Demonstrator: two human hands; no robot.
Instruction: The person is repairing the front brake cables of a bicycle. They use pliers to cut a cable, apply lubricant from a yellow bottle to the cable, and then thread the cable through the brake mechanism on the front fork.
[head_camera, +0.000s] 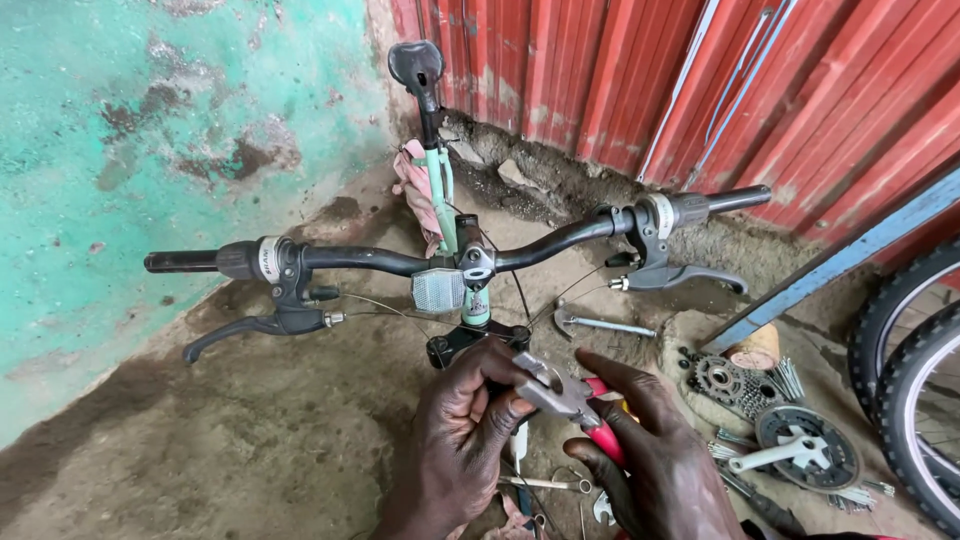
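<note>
The fingers (655, 420) of the right hand (660, 460) are closed around red-handled pliers (575, 400). The left hand (470, 420) is curled at the plier jaws, pinching there, just below the bicycle's brake caliper (465, 343) under the handlebar (450, 258). A sprocket cluster (725, 382) lies on the floor (250, 430).

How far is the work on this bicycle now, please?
Done: crank with chainring and sprocket cluster lie removed on the ground. In hand: right hand holds red-handled pliers by the front brake, left hand steadying. Left: cables hang loose from the brake levers.
</note>
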